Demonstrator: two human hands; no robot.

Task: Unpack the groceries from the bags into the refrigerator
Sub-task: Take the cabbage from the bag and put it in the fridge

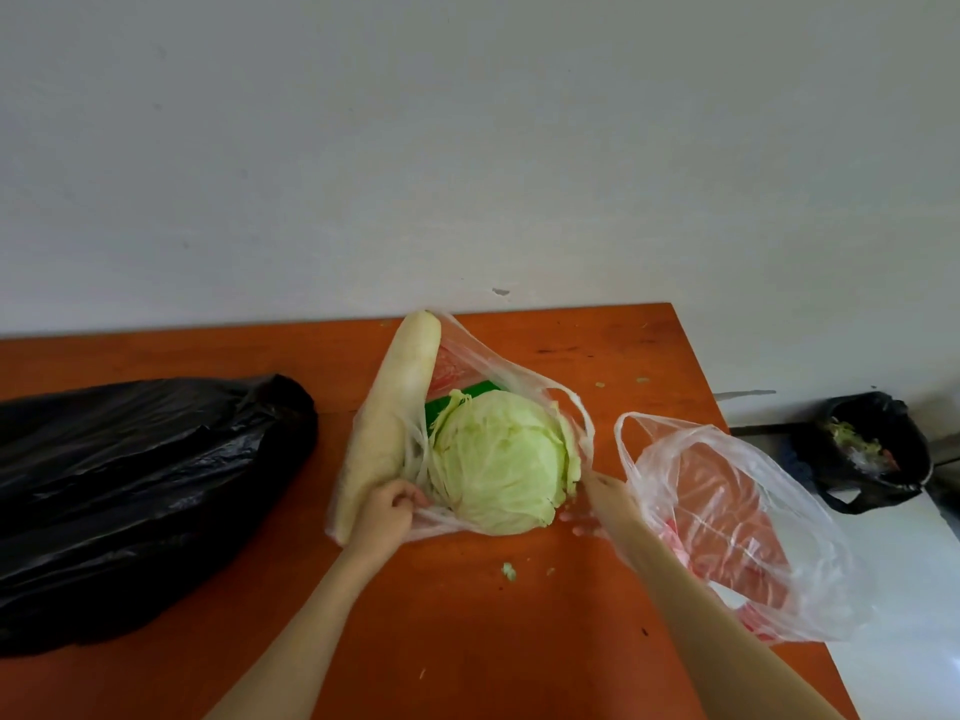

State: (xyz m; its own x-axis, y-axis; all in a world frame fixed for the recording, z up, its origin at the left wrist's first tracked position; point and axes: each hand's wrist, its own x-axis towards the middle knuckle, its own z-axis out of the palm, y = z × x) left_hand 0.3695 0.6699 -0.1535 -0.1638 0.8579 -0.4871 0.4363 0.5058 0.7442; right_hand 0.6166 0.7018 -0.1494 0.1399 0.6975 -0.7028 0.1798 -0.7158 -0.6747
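A pale green cabbage lies in an opened clear plastic bag at the middle of the orange table. A long white radish lies in the same bag, along the cabbage's left side. Something green shows behind the cabbage. My left hand pinches the bag's near edge by the radish's lower end. My right hand rests at the cabbage's lower right, fingers spread against the plastic. A second clear bag with red print lies open at the right.
A large black plastic bag lies full on the table's left part. A black-lined waste bin with scraps stands on the floor beyond the table's right edge. Small leaf bits dot the tabletop. A bare wall rises behind the table.
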